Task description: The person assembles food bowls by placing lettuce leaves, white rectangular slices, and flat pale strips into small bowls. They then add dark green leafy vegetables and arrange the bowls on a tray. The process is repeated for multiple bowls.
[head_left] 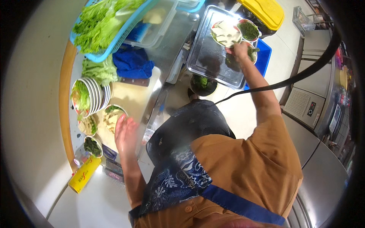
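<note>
My left hand (126, 132) is open, its fingers spread at the near rim of a white bowl (113, 117) of pale flat slices and green leaves. That bowl stands on a cream cutting board (131, 99). Out to the right, my right hand (240, 51) reaches over a metal tray (205, 51), fingers curled down between two bowls; what they hold, if anything, is hidden. One is a bowl of white slices (227, 34). The other, partly under my hand, is a bowl with dark green contents (251, 53). Behind it sits a bowl of chopped greens (249, 31).
Stacked white bowls (95, 97) with lettuce stand left of the board, beside a bowl of dark leaves (93, 147). A blue basket of lettuce (110, 26), a blue cloth (132, 62) and a knife (135, 81) lie farther back. A yellow packet (84, 174) is near left.
</note>
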Action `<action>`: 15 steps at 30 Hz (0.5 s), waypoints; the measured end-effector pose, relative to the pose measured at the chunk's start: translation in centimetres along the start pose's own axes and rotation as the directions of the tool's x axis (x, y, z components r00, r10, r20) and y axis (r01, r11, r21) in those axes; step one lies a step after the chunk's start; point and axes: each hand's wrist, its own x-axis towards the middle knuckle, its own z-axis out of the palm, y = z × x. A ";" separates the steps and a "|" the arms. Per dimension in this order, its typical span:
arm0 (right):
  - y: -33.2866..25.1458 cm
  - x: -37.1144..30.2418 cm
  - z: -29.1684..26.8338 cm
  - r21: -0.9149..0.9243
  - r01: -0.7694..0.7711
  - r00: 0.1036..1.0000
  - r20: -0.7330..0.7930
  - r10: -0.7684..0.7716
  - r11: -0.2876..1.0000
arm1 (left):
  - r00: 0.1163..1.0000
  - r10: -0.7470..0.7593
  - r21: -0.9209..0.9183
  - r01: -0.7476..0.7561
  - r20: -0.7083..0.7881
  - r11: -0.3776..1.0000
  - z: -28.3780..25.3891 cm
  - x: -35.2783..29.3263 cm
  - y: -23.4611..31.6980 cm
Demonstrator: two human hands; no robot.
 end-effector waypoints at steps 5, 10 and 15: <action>2.0 4.0 4.4 0.254 -0.059 0.972 -0.205 0.114 0.965 | 0.980 0.051 -0.040 -0.060 -0.192 0.997 -2.9 -3.6 -1.0; 1.2 6.0 8.9 0.528 0.050 0.926 -0.342 0.158 0.848 | 0.929 0.047 -0.113 -0.095 -0.367 0.989 -9.6 -6.3 -2.8; 4.8 9.9 7.9 0.396 0.035 0.994 -0.112 0.010 0.917 | 0.935 -0.001 -0.445 -0.169 -0.356 0.880 -15.6 -7.5 -3.9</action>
